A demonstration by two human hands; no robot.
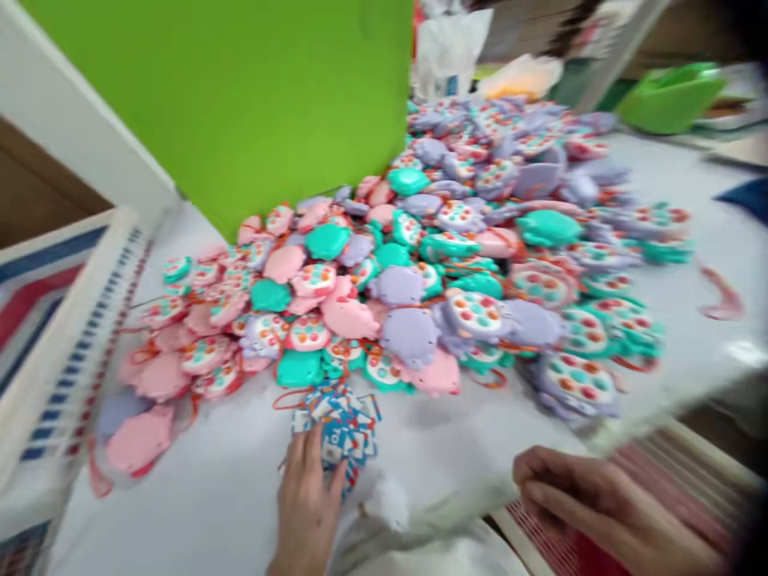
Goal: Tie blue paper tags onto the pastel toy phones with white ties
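Observation:
A big heap of small plastic toys (420, 272) in pink, teal and lilac, each with coloured bubble buttons and orange cords, covers a white table (204, 496). My left hand (309, 500) rests near the front edge, fingers stretched onto a bundle of blue-and-white paper tags (342, 424). My right hand (594, 500) sits at the table's front right edge with fingers curled; I cannot see anything in it. The picture is smeared by motion.
A large green bin (252, 104) stands tilted at the back left, touching the heap. A white slatted crate (66, 336) is at the left edge. A green tub (672, 96) and white plastic bags (450, 40) lie at the back.

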